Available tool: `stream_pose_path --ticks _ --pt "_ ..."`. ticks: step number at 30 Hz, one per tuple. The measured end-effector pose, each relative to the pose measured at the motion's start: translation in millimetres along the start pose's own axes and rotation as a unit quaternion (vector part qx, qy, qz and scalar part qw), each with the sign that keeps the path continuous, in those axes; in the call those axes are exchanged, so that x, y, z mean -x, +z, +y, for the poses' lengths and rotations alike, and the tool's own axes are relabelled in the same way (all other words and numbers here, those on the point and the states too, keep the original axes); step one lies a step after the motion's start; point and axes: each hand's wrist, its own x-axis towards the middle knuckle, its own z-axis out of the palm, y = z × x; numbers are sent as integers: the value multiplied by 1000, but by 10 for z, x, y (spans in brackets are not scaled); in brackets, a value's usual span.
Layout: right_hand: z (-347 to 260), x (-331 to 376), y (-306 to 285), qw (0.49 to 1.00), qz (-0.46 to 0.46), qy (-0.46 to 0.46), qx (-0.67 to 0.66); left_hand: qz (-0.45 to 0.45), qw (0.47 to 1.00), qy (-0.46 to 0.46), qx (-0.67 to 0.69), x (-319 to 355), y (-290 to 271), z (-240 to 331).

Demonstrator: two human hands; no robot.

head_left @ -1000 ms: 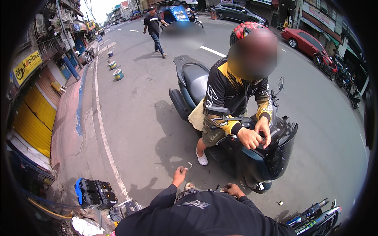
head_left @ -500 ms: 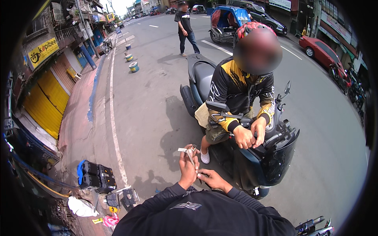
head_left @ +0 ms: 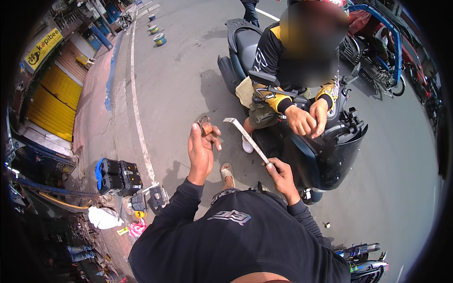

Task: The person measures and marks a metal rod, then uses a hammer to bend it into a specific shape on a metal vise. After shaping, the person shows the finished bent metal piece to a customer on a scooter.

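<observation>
So the left hand (head_left: 202, 152) is raised with its fingers curled round a small brownish part (head_left: 205, 127), pinched up at the fingertips, can't really make out what kind of part it is. At about 3 o'clock from it, the right hand (head_left: 281, 174) is closed on the lower end of a flat metal bar (head_left: 246, 137), which runs up toward 11 o'clock and ends in a short hooked tip close to the small part, not touching it. Both sleeves are black.

Between the two hands, lower down, a sandalled foot (head_left: 227, 173) rests on the asphalt. At 1 o'clock from the right hand there's another person sitting on a dark scooter (head_left: 325, 158), both their hands (head_left: 306, 119) resting together near the handlebar. Way over at 9 o'clock from the left hand, a black and blue tool case (head_left: 118, 175) sits by the white road line (head_left: 138, 113), with a white bag (head_left: 104, 218) and bits of clutter just below it.
</observation>
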Motion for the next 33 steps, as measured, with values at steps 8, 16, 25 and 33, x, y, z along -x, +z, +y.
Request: stream_pose_path --ticks 8,16,25,33 --pt "-84 135 -75 998 35 -40 39 -48 992 -87 75 35 361 -166" --pt "-110 125 -43 998 -45 25 -21 -107 994 -21 20 93 536 -221" --pt "-1 74 -22 998 -59 -3 -3 -93 995 -4 26 246 568 -223" --pt "155 159 56 995 -88 27 -41 -48 996 17 69 350 537 -410"
